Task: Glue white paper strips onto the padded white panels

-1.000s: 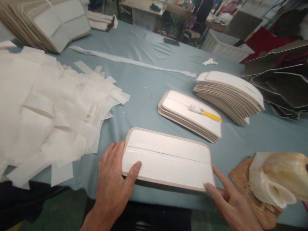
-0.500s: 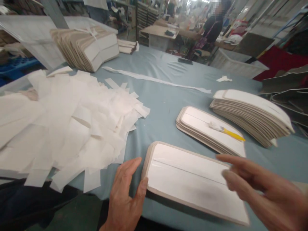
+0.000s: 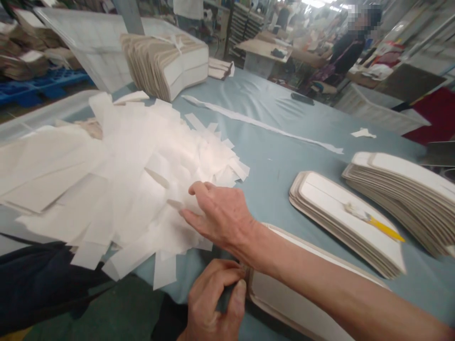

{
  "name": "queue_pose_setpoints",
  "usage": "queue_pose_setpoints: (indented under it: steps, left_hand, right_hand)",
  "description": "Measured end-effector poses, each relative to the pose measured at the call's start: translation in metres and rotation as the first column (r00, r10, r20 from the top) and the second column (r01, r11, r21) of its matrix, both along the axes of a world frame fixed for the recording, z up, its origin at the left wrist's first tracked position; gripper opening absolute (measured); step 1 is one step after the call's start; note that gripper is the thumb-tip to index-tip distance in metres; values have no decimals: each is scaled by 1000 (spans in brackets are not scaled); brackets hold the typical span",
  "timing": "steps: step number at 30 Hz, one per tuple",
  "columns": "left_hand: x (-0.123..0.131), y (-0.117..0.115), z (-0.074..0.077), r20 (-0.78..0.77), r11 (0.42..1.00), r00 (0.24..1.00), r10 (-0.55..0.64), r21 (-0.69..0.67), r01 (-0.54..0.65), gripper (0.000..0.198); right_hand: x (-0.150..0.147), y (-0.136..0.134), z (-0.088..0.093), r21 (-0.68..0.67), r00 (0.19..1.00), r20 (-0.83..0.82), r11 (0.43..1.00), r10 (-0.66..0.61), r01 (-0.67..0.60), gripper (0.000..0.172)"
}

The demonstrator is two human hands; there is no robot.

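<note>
My right hand [image 3: 216, 215] reaches across to the left, fingers stretched onto the edge of a big heap of white paper strips [image 3: 106, 175]. My left hand [image 3: 213, 298] grips the left end of a white, beige-edged board [image 3: 302, 303] at the table's near edge, thumb on top. My right forearm crosses over that board and hides much of it.
Blue-grey cloth table [image 3: 270, 156]. A low stack of boards [image 3: 344, 222] carries a yellow-handled brush [image 3: 373, 220]; a taller stack [image 3: 405, 194] lies right. A bundled beige stack [image 3: 167, 64] sits far left. A long paper strip [image 3: 263, 125] crosses the cloth. A person stands beyond.
My right hand has left the board's right end and swung left across it to the paper heap. My left hand stays on the board's left end. The camera has turned left.
</note>
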State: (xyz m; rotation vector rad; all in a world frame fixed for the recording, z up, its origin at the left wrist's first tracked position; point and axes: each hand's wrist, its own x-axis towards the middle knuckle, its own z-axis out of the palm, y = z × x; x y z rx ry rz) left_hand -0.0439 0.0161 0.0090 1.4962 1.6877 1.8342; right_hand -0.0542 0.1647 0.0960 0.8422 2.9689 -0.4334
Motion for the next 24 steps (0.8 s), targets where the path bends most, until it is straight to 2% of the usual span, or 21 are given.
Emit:
queue_pose_setpoints:
  steps: [4,7,9,11,13,15,17,19,20,22,24]
  left_hand:
    - [-2,-1,-3,30,1000,1000,0,-2,0,19]
    - [-2,-2,-4,52,1000,999,2,-14,-1,18]
    - [-2,-2,-4,60,1000,998,3,-14,-2,19]
    - [-2,-1,-3,55,1000,998,8,-13,-7,20]
    - [-2,-1,-2,50,1000,999,17,-10,-17,20]
    - [-3,0,-1,63,999,997,37,-10,-37,19]
    - [-3,-2,-1,118,998,991,55,-48,-50,15]
    - [-4,-7,-1,238,989,970,55,-148,-20,12]
    - [-5,-10,-2,328,977,944,49,-211,23,13]
    - [-9,-15,-1,534,952,844,48,-281,123,23]
    - [-15,-16,2,697,945,715,64,-274,182,37]
  right_hand:
    - [-24,-2,-15,95,997,40,993,63,-66,28]
    - [-31,1,-25,118,996,38,989,82,-86,22]
    - [-31,4,-27,105,998,3,993,61,-61,24]
    - [-26,8,-26,66,997,-82,998,-11,17,22]
    - [-20,14,-21,-9,975,-199,995,-101,101,16]
    - [-14,21,-14,-139,929,-313,977,-198,161,10]
    - [-8,27,-6,-321,873,-382,929,-302,181,8]
    - [-1,33,2,-491,820,-414,855,-396,166,9]
    - [2,35,6,-559,794,-424,816,-435,149,10]
    - [12,36,15,-647,739,-452,754,-500,113,11]
    - [26,31,27,-667,688,-493,739,-533,94,12]
